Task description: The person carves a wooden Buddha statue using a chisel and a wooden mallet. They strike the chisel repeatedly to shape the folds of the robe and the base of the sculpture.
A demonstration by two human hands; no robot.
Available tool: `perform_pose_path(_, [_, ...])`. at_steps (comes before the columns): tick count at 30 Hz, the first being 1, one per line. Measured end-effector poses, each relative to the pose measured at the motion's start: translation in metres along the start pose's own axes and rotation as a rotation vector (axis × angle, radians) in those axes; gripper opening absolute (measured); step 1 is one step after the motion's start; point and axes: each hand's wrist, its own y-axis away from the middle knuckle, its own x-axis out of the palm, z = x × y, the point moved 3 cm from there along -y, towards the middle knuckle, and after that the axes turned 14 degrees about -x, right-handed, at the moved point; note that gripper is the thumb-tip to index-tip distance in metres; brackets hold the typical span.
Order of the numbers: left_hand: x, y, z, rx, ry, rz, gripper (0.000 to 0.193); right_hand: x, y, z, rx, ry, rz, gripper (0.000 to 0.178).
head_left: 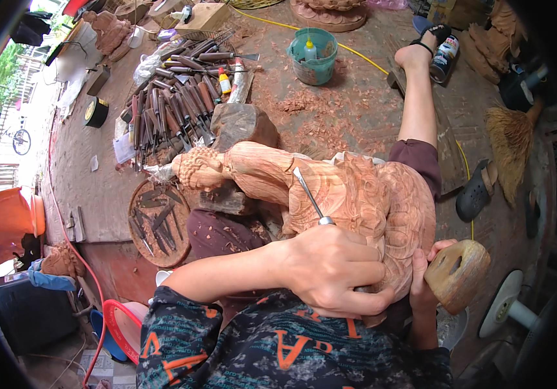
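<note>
A carved wooden statue [262, 170] with a curly-haired head lies across my lap, its head toward the left. My left hand [336, 266] is closed round the handle of a carving chisel [309, 194], whose steel blade points up and left over the folds of the carved robe. Whether its tip touches the wood I cannot tell. Beside the statue's base, on the right, my right hand [426, 269] grips a wooden mallet [458, 275] with a worn hollow in its head; its handle is hidden.
Several chisels [174, 104] lie heaped at the upper left. A round tray [141, 249] of blades is below them. A wood block [243, 123] stands by the statue's head. Beyond are a green bucket [317, 74], a spray can [445, 58], a broom [510, 146] and a dark clog [476, 198].
</note>
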Motion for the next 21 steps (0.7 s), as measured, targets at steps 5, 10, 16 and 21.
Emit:
perform_pose_path(5, [-0.001, 0.000, 0.003, -0.019, -0.009, 0.083, 0.015, -0.005, -0.001, -0.004, -0.054, 0.067, 0.051, 0.024])
perform_pose_path(10, [0.007, 0.005, 0.010, -0.057, 0.017, 0.138, 0.020, -0.008, -0.004, -0.002, -0.101, 0.060, 0.065, 0.029])
perform_pose_path(16, [0.004, -0.007, -0.006, -0.069, -0.274, 0.231, 0.025, 0.000, 0.018, -0.023, -0.147, 0.291, 0.071, 0.030])
perform_pose_path(21, [0.028, -0.031, -0.019, -0.173, -0.051, 0.139, 0.024, -0.002, 0.030, -0.039, 0.239, -0.341, -0.126, 0.050])
